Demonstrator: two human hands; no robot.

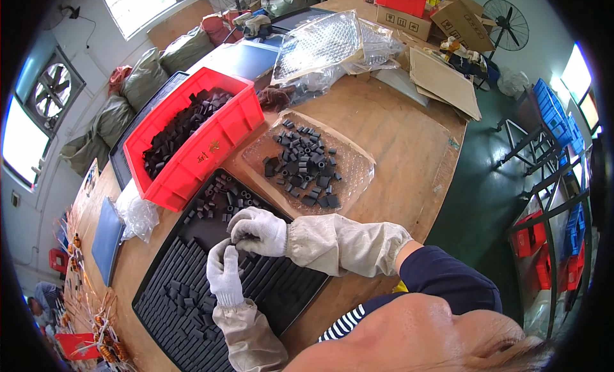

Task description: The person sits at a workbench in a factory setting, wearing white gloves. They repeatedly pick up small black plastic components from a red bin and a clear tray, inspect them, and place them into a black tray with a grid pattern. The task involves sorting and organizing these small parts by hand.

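Note:
My left hand (224,277), in a white glove, is closed with its fingertips brought up to those of my right hand (261,232). The right hand, gloved the same way, is pinched closed. A small dark piece (235,245) shows between the fingertips, mostly hidden by the gloves. Both hands are above a black tray (211,226). Black block-like pieces (163,270) lie in close rows across most of it, with several loose ones heaped on top. At its far end, short black tubes (225,196) lie scattered, some showing round holes.
Beyond the tray, a red bin (214,145) holds many black pieces. Right of it, a shallow clear plastic tray (359,177) carries a pile of short black tubes (307,158). Bubble-textured plastic (320,43), cardboard sheets (444,81) and boxes (403,22) lie farther off on the wooden table (403,142).

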